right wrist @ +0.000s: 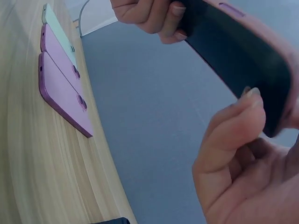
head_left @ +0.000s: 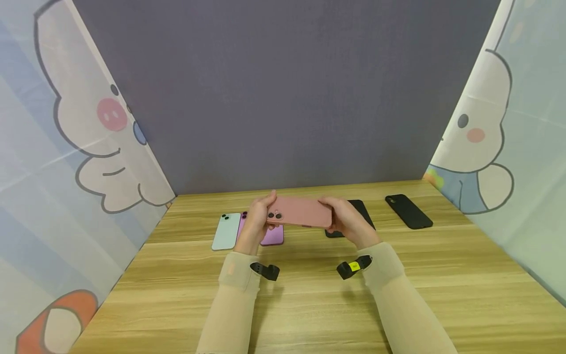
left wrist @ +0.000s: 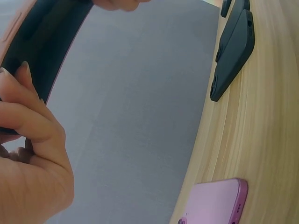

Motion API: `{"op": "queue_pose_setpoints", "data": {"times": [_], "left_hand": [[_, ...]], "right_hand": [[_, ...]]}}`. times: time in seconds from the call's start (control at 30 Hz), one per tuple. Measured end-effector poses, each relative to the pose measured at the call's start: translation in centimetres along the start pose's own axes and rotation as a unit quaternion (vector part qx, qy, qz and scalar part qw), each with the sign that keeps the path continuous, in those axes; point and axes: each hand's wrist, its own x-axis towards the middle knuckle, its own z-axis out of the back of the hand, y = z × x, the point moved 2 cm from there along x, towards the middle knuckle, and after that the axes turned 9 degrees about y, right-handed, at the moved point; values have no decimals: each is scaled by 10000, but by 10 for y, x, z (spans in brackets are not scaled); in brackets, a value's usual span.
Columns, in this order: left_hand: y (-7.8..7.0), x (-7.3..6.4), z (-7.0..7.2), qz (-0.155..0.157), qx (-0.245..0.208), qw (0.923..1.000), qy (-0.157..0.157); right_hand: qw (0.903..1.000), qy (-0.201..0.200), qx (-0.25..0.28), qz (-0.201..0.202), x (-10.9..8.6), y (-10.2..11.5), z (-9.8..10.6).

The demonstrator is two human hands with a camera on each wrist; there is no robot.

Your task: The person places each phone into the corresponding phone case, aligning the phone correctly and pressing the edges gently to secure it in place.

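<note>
Both hands hold a phone in a pink case [head_left: 300,210] sideways above the table, its pink back with camera lenses toward the head camera. My left hand [head_left: 258,216] grips the lens end, and my right hand [head_left: 349,221] grips the opposite end. Curled fingers of the left hand [left wrist: 39,154] reach the dark screen side in the left wrist view. In the right wrist view, the right hand [right wrist: 243,158] has fingertips against the dark screen [right wrist: 238,56]. A purple strip shows through a slot in the case's edge.
On the wood-grain table [head_left: 300,295], a mint phone [head_left: 226,232] and two purple phones [right wrist: 65,93] lie side by side at left. Black phone-shaped pieces [head_left: 409,211] lie at right; whether cases or cased phones, I cannot tell. A grey panel [head_left: 292,98] stands behind.
</note>
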Motion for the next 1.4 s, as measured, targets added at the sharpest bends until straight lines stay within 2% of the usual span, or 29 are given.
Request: {"op": "queue_pose_setpoints", "data": {"times": [0.13, 0.27, 0.67, 0.93, 1.13, 1.23, 1.4], "left_hand": [[0, 1, -3, 57, -13, 9998, 206], [0, 1, -4, 68, -40, 9996, 259], [0, 1, -5, 78, -677, 9971, 346], [0, 1, -6, -24, -744, 9951, 646], [3, 3, -11, 57, -635, 9935, 947], [3, 3, -11, 25, -555, 9944, 900], [1, 1, -7, -94, -582, 9965, 586]], "right_hand": [[9998, 176, -107, 41, 1, -1, -1], [9998, 148, -80, 71, 1, 0, -1], [9985, -357, 378, 189, 1, 2, 2], [9955, -615, 629, 350, 0, 3, 2], [9947, -663, 725, 315, 1, 2, 2], [9953, -553, 732, 299, 2, 2, 0], [9978, -108, 583, 293, 1, 3, -4]]}}
